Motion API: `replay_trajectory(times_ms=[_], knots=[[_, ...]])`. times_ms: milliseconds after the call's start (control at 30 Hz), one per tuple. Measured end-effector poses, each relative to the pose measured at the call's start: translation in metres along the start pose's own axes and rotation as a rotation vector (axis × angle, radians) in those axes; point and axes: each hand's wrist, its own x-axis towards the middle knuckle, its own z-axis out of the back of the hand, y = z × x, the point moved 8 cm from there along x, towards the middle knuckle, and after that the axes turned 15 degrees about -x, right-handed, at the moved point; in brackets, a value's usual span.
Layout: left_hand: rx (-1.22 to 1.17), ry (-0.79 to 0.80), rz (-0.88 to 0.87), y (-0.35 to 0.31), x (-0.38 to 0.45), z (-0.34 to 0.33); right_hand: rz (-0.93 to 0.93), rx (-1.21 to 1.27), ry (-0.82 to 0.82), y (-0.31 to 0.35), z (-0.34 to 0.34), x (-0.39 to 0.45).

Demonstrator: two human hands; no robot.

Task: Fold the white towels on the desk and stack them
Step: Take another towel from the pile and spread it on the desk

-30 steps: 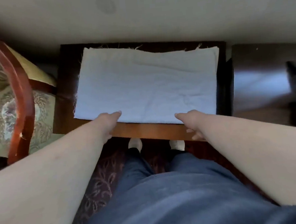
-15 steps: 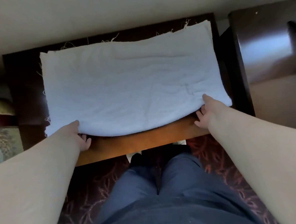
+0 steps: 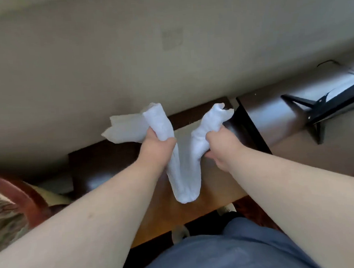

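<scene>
Against a plain beige wall (image 3: 85,67), above a dark wooden desk (image 3: 103,165), your left hand (image 3: 155,149) and right hand (image 3: 220,145) are each clenched on a bunched end of the white towel (image 3: 184,174), held close together but apart, with the soft, limp cloth sagging between them in a V below your wrists. From here the slack middle could twist or a loose corner flop over your left knuckles, spoiling a square fold, so spread your grip before laying it flat.

We see white cloth towel (image 3: 183,170) hanging over brown wooden desk (image 3: 212,189); dark glossy cabinet (image 3: 274,115) at desk's 3 o'clock, red-framed upholstered chair (image 3: 16,197) at 9.
</scene>
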Motion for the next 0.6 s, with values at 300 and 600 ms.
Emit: replay_trajectory(times_ms=[300, 600], knots=[[0.286, 0.487, -0.463, -0.165, -0.135, -0.113, 0.136, 0.662, 0.041, 0.085, 0.047, -0.141], [0.655, 0.719, -0.828, -0.202, -0.274, -0.253, 0.302, 0.955, -0.189, 0.072, 0.193, -0.239]])
